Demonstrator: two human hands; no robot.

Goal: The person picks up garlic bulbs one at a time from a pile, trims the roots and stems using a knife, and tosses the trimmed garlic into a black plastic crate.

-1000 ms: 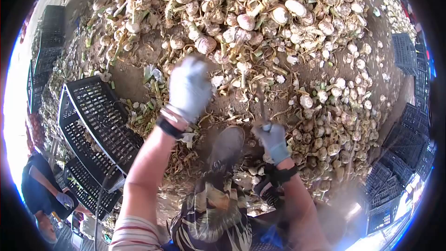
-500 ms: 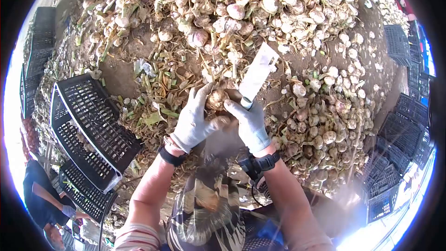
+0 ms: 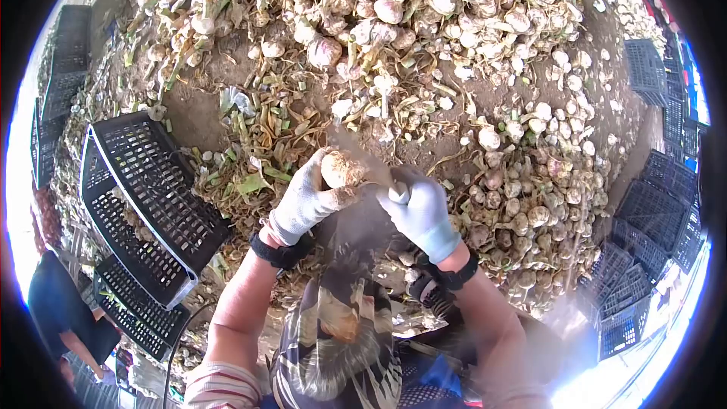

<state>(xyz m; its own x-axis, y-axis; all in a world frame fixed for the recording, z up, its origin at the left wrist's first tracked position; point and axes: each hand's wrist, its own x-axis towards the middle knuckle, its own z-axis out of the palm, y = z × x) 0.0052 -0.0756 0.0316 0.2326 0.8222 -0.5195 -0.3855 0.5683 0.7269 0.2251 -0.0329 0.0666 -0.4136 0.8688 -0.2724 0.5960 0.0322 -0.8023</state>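
A garlic bulb (image 3: 340, 170) sits in the grip of my left hand (image 3: 301, 203), which wears a pale work glove. Its root end looks frayed and faces right. My gloved right hand (image 3: 424, 213) is closed round the handle of a broad-bladed knife (image 3: 366, 154). The blade is smeared by motion and slants up and left, close beside the bulb; whether it touches cannot be made out. Below my right hand lies a heap of trimmed garlic bulbs (image 3: 522, 216). Cut stems and leaves (image 3: 269, 132) litter the ground beyond my left hand.
A large pile of garlic with stalks (image 3: 363, 0) spreads across the far side. At left a black plastic crate (image 3: 163, 189) stands tilted, with another crate (image 3: 136, 314) below it. Stacked crates (image 3: 659, 204) line the right. A person in dark clothes (image 3: 64, 310) bends at lower left.
The knife has swung from pointing up and right to pointing up and left, across near the bulb. My right hand has turned and shifted slightly right. The bulb has been turned in my left hand.
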